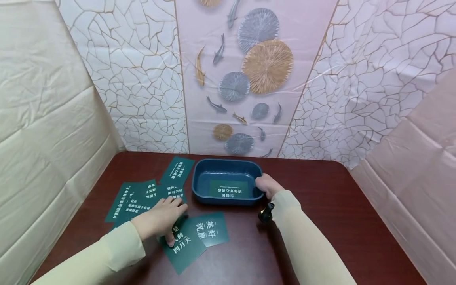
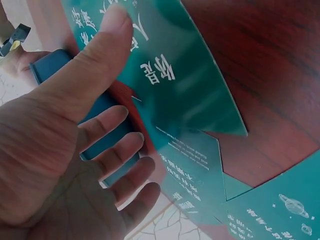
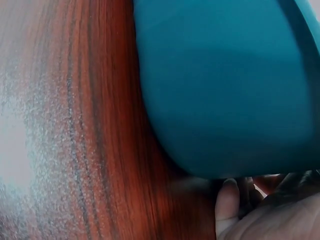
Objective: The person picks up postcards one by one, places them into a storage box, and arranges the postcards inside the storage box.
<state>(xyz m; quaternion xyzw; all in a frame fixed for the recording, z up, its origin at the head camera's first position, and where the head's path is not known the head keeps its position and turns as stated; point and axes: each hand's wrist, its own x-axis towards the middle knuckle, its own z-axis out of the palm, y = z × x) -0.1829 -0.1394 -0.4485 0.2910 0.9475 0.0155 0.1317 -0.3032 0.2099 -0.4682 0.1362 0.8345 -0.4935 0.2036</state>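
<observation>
A deep blue rectangular tray (image 1: 224, 202) stands on the table, with one green card (image 1: 215, 188) with white lettering inside it. My right hand (image 1: 269, 185) grips the tray's right end at the rim; in the right wrist view its fingers (image 3: 229, 202) show beside the tray's outer wall (image 3: 225, 100). My left hand (image 1: 160, 217) is over the loose green cards left of the tray, its fingers apart and slightly bent. Below its thumb lies a green card (image 2: 195, 85), with another card (image 1: 217, 229) partly under that one. No card is pinched between thumb and fingers in the left wrist view.
More green cards (image 1: 122, 198) overlap at the left of the dark red wooden table (image 1: 320, 206). One card (image 1: 177, 170) lies beside the tray's left end. Patterned cloth walls (image 1: 149, 79) enclose the table at the back and sides.
</observation>
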